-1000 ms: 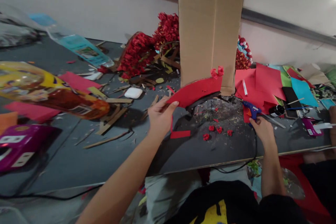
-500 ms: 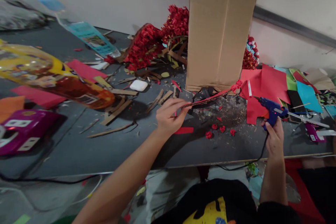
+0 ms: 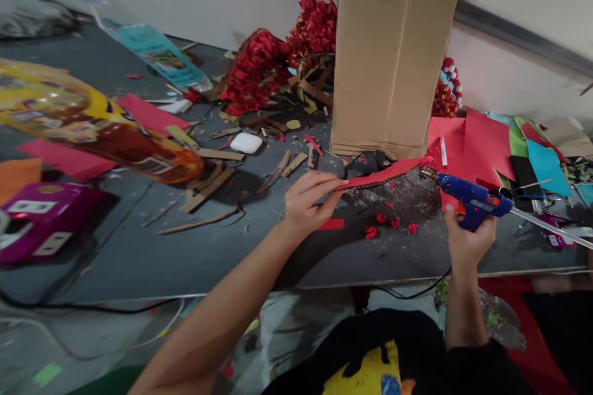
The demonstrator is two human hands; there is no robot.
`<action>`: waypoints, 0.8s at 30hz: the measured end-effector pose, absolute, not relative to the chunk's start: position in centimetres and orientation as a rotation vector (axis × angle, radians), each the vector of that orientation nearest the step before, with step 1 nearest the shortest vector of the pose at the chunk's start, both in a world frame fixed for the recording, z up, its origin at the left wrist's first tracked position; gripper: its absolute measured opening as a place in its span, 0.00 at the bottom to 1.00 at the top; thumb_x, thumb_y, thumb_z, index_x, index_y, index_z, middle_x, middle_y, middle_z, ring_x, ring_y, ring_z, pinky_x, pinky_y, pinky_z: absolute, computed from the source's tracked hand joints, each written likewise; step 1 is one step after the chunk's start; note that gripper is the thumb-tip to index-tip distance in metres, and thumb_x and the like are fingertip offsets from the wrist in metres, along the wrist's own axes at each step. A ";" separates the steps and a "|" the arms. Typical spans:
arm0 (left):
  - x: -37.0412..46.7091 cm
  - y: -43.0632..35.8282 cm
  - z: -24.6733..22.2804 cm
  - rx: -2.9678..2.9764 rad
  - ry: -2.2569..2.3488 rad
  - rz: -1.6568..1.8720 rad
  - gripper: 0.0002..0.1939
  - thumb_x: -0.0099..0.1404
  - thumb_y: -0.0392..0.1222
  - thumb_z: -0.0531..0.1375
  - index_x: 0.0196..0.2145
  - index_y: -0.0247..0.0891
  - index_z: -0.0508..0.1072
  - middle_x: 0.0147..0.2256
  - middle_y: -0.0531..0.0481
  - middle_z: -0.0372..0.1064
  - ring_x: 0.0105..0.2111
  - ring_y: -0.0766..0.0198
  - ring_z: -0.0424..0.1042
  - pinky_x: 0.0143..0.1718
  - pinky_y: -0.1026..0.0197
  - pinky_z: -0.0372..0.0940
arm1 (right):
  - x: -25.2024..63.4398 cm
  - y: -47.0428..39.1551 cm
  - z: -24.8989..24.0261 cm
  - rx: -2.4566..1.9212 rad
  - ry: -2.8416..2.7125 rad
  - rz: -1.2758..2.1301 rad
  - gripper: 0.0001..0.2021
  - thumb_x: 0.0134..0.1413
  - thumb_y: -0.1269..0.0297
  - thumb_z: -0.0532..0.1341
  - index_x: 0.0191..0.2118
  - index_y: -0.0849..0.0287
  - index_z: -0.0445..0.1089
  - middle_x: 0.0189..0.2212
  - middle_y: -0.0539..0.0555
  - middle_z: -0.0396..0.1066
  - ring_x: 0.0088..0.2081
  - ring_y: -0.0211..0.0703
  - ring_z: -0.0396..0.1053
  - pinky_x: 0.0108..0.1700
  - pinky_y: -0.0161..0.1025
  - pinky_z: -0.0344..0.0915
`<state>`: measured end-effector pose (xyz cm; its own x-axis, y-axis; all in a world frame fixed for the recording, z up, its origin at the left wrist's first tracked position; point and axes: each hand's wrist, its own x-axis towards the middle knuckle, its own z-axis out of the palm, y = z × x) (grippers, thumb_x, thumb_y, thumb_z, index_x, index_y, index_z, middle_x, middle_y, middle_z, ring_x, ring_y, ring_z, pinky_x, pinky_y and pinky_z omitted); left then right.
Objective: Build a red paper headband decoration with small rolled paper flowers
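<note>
My left hand (image 3: 308, 205) pinches the near end of a red paper-covered cardboard strip (image 3: 386, 174), which is held above the table. Small crumpled red paper flowers (image 3: 432, 157) sit at the strip's far end. In my right hand (image 3: 469, 241) is a blue glue gun (image 3: 472, 197) with a clear glue stick (image 3: 551, 227) out of its back. Its nozzle points left, close to the strip's far end; whether it touches cannot be told. Several loose red paper flowers (image 3: 395, 222) lie on the table below the strip.
A tall cardboard box (image 3: 393, 62) stands behind the strip. To the left are a yellow-labelled bottle (image 3: 111, 126), a purple power strip (image 3: 50, 219) and a white case (image 3: 246, 143). Red paper sheets (image 3: 486, 145) lie at right, and red flower-covered pieces (image 3: 259, 71) rest at the back. Cardboard scraps (image 3: 208, 188) are scattered about.
My right hand has brought the glue gun left, its nozzle now by the strip's far end. The strip has tilted, showing more of its red face, still in my left hand.
</note>
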<state>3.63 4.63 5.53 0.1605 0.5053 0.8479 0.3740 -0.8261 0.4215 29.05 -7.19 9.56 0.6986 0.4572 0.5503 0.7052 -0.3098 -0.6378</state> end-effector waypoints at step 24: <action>3.7 4.7 5.2 2.245 0.827 1.819 0.06 0.58 0.36 0.61 0.32 0.43 0.78 0.27 0.51 0.72 0.27 0.66 0.70 0.30 0.61 0.67 | 28.8 -7.1 10.2 -2.004 -0.940 -0.318 0.14 0.40 0.51 0.60 0.28 0.57 0.64 0.21 0.55 0.71 0.24 0.47 0.71 0.32 0.42 0.67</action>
<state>3.71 4.70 5.21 0.1201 0.4911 0.8628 0.3275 -0.8400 0.4326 28.84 -7.12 10.20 0.6816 0.4973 0.5367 0.7211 -0.3318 -0.6083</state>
